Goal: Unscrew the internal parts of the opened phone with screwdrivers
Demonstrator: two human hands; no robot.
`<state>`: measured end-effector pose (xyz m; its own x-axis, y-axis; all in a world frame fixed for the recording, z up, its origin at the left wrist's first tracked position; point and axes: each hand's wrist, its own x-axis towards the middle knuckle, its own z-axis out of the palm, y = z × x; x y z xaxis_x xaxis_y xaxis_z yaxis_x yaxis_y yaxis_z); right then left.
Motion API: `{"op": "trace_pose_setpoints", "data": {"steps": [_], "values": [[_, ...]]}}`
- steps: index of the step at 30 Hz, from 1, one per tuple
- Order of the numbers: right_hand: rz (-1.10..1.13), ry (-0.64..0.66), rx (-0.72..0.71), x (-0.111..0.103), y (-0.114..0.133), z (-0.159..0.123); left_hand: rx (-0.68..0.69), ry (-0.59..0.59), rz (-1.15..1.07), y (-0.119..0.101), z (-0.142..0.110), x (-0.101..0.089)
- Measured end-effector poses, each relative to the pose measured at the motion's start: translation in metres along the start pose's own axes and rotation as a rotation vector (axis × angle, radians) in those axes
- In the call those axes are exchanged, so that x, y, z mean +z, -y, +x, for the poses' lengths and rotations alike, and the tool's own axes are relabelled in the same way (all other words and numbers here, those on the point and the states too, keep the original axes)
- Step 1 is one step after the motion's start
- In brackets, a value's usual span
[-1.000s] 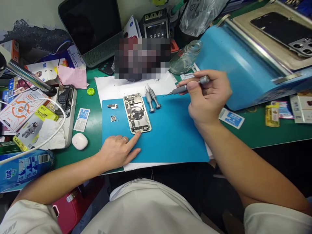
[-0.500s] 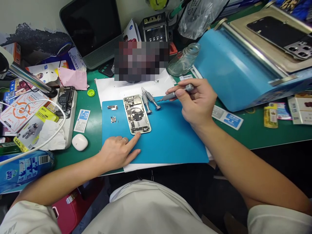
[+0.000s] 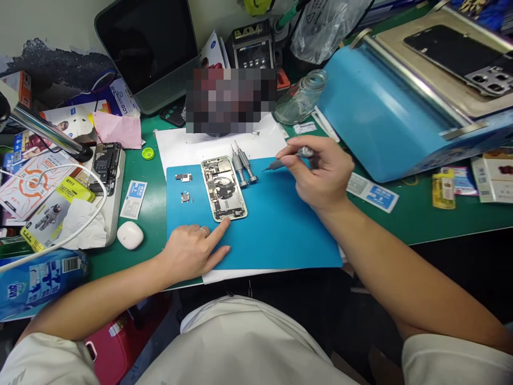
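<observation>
An opened phone (image 3: 223, 187) with its insides showing lies on a blue mat (image 3: 276, 230). My left hand (image 3: 194, 251) rests flat on the mat, its forefinger touching the phone's near end. My right hand (image 3: 320, 174) pinches a grey screwdriver (image 3: 286, 159), tip pointing left just above the mat. Two more grey screwdrivers (image 3: 242, 167) lie side by side right of the phone. Small removed parts (image 3: 185, 187) sit on the mat left of the phone.
A big blue machine (image 3: 393, 101) stands at the right. A glass bottle (image 3: 300, 99), a dark monitor (image 3: 148, 48) and a meter sit at the back. At the left lie another opened phone (image 3: 105, 166), a white earbud case (image 3: 130, 235), packaging and a white cable.
My right hand has come left and down with the screwdriver, from beside the blue machine to near the two lying screwdrivers. The left hand has stayed put.
</observation>
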<state>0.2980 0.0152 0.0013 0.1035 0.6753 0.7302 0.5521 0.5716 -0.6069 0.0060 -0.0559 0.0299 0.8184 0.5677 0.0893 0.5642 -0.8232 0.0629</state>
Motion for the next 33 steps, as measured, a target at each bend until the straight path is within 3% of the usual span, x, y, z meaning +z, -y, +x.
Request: {"op": "trace_pose_setpoints", "data": {"steps": [6,9,14,18,26,33], "values": [[0.057,0.237,-0.118,0.000,0.006,0.002,-0.004,0.002,-0.010,0.000,0.000,0.001],[0.094,0.293,-0.154,0.001,0.010,0.004,-0.007,0.008,-0.009,0.000,0.000,0.001],[0.115,0.297,-0.082,0.002,0.010,0.006,-0.008,0.018,-0.002,0.000,0.000,0.000],[0.098,0.292,-0.124,0.001,0.008,0.004,-0.007,0.025,-0.003,0.000,0.000,-0.001],[0.035,0.124,-0.013,-0.001,-0.001,-0.002,-0.014,0.029,-0.005,0.000,-0.001,0.001],[-0.046,0.167,-0.021,-0.002,-0.009,-0.003,-0.016,0.042,0.005,0.000,-0.001,0.002]]}}
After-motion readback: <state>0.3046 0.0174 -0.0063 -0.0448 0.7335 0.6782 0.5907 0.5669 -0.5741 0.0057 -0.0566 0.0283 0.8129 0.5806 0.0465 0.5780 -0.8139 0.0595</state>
